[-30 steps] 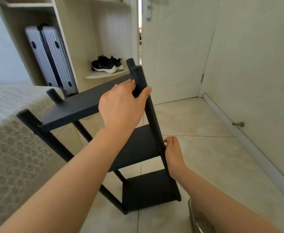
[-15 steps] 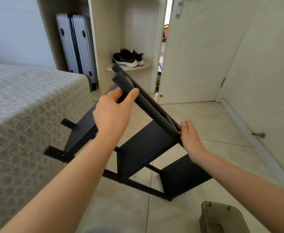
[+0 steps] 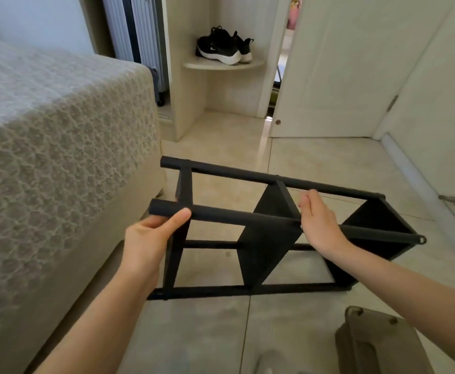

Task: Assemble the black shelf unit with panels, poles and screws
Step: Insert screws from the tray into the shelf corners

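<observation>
Bed [image 3: 59,130] fills the left of the view. Tiled floor [image 3: 328,163] runs from the bed's side to the floor's right edge at the wall.

Black shelf unit [image 3: 250,289] lies on its side on the floor, close by the bed and well apart from the floor's right edge. Three panels and four poles look joined. The lower two poles appear to rest on the tiles; the upper two are in the air. Judged: late stage, the unit turned over for work or a check at the pole ends.

Middle panel [image 3: 266,238] stands on edge between the two end panels. Near upper pole [image 3: 221,215] carries both hands.

Left hand [image 3: 150,238]: grip pinching the pole near its left end, thumb on top, fingers beneath. Right hand [image 3: 319,225]: laid over the pole at the middle panel's corner. Its fingers are hidden behind, so cannot tell if the grip is wrapped.

To do it well:
- Set hands wide on the one pole.
- Let the lower poles bear the weight flat.
- Do not twist; the joints could rack.
- Mind the pole's left tip beside the bed.
- Pole end [image 3: 421,240] at right shows a hole; that spot likely wants a screw or cap.
</observation>
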Tool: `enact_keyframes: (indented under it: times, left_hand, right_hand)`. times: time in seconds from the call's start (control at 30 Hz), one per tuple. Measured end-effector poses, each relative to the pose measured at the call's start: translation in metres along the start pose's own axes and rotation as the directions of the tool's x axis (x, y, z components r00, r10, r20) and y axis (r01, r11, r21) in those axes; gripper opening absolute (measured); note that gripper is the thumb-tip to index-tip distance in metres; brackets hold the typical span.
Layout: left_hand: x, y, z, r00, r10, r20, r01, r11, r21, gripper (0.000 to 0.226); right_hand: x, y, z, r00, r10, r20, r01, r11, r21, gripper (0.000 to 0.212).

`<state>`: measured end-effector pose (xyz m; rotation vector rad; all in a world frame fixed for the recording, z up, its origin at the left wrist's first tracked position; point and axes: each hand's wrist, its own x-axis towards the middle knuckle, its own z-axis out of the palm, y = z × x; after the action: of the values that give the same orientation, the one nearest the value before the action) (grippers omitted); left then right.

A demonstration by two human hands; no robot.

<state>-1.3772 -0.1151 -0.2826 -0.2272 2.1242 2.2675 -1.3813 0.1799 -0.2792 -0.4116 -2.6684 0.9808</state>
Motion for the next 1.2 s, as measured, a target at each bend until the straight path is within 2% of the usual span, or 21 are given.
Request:
enact_keyframes:
  times: [0.23,0.37,0.63,0.73,0.8,0.83,0.93,1.03,1.13,1.2]
  left_hand:
    - [-0.003,-0.066,-0.026,0.979,-0.205,0.025,0.206,0.96,-0.191,0.048]
    - [-0.007,-0.084,-0.036,0.959,-0.284,0.015,0.276,0.919,-0.282,0.032]
    - [-0.015,-0.094,-0.056,0.946,-0.322,0.036,0.318,0.903,-0.288,0.046]
    - [-0.015,-0.091,-0.06,0.954,-0.291,0.071,0.299,0.921,-0.248,0.045]
    - [-0.011,-0.089,-0.064,0.961,-0.269,0.066,0.277,0.941,-0.194,0.046]
    - [-0.01,-0.088,-0.065,0.965,-0.254,0.062,0.26,0.953,-0.154,0.046]
    - [-0.008,-0.08,-0.069,0.978,-0.198,0.065,0.196,0.98,0.038,0.047]
    - [-0.005,-0.068,-0.075,0.987,-0.136,0.082,0.114,0.965,0.235,0.043]
    - [0.003,-0.053,-0.081,0.986,-0.08,0.149,0.0,0.88,0.474,0.034]
    - [0.009,-0.043,-0.082,0.974,-0.071,0.217,-0.084,0.773,0.628,0.03]
  right_hand:
    - [-0.017,0.009,0.027,0.992,-0.04,0.123,0.051,0.995,-0.087,0.021]
    - [-0.023,0.011,0.034,0.98,-0.051,0.193,0.072,0.992,-0.101,0.016]
    - [-0.015,0.001,0.033,0.906,-0.006,0.423,0.125,0.959,-0.254,0.016]
    - [-0.012,-0.007,0.029,0.912,-0.036,0.409,0.223,0.88,-0.419,0.016]
    - [-0.011,-0.016,0.03,0.925,-0.131,0.356,0.31,0.802,-0.511,0.014]
    - [-0.01,-0.022,0.034,0.914,-0.194,0.357,0.362,0.788,-0.498,0.013]
    - [-0.005,-0.044,0.052,0.816,-0.339,0.469,0.532,0.758,-0.379,0.013]
    - [0.001,-0.062,0.074,0.708,-0.425,0.564,0.654,0.695,-0.298,0.014]
    - [0.011,-0.078,0.097,0.63,-0.521,0.576,0.733,0.643,-0.22,0.021]
    - [0.017,-0.089,0.113,0.62,-0.55,0.559,0.737,0.654,-0.174,0.024]
